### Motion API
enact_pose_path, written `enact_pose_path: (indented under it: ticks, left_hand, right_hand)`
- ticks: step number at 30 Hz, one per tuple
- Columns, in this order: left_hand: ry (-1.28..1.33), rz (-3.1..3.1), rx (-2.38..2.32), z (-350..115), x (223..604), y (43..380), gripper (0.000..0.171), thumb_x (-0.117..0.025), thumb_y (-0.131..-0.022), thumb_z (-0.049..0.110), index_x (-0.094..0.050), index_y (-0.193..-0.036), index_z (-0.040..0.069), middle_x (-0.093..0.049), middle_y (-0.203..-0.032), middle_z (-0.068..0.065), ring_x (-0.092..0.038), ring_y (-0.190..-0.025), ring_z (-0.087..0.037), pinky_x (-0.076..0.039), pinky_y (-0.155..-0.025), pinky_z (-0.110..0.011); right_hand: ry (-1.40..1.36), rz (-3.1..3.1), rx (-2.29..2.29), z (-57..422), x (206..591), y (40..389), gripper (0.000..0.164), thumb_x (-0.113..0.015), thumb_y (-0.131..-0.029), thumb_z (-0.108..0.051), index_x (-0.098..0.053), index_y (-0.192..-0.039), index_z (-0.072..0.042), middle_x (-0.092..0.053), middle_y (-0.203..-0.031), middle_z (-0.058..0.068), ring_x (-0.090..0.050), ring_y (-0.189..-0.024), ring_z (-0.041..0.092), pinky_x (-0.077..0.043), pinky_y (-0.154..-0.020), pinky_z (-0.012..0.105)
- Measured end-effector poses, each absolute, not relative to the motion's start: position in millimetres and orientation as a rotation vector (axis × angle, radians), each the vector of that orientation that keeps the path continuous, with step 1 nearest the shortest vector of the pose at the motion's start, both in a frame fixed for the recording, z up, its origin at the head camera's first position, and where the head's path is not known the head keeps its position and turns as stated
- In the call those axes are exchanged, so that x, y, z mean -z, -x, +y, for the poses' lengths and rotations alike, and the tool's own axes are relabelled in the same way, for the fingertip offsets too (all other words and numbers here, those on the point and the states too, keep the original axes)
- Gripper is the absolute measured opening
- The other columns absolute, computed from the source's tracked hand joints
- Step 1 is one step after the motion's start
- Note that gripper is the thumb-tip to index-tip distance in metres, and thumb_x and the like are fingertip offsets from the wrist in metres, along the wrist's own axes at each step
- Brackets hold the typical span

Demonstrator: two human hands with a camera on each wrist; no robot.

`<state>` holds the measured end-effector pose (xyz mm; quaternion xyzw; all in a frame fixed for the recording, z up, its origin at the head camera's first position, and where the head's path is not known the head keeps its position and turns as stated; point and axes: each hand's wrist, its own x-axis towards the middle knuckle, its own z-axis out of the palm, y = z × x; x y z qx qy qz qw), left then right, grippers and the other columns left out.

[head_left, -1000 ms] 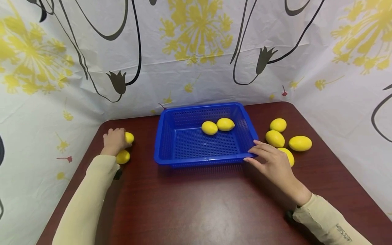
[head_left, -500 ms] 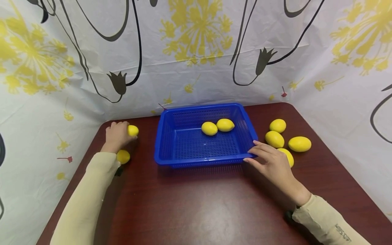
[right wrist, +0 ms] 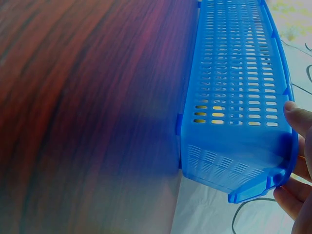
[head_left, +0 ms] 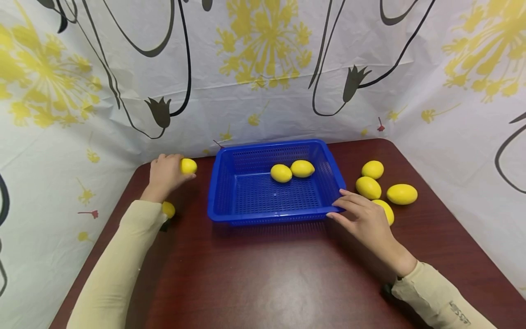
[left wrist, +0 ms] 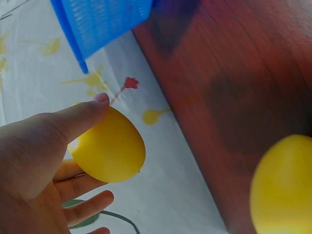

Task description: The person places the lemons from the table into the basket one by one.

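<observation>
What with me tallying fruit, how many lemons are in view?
8: one lemon in the left hand, another on the table nearby, two in the blue basket, four to its right. More could be hidden.

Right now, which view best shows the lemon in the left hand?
The left wrist view: the lemon looks large, mostly uncovered. The head view shows it smaller, partly hidden; the right wrist view doesn't show it.

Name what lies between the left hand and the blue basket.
The head view shows the lemon held by the left hand, then a bare strip of tabletop before the blue basket.
</observation>
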<state>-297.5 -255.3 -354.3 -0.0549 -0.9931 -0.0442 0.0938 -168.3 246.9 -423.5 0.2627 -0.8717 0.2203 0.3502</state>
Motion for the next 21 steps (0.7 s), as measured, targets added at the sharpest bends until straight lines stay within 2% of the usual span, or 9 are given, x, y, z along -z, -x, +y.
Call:
enact_pose_path:
  ticks: [21]
  left_hand:
    - [0.274,-2.866,0.090,-214,326,296,0.063,-0.077,-0.081,0.048,-0.061,-0.124,0.003,-0.068,-0.119,-0.021,-0.053,-0.106,-0.040,-0.041,-0.096,-0.058]
  right_hand:
    - [-0.677,-2.263,-0.571,247,423,168,0.033,-0.090,-0.066,-0.026,-0.077,-0.092,-0.011,-0.077,-0.096,0.004,-0.071,-0.109,0.026,-0.055,-0.078,0.035]
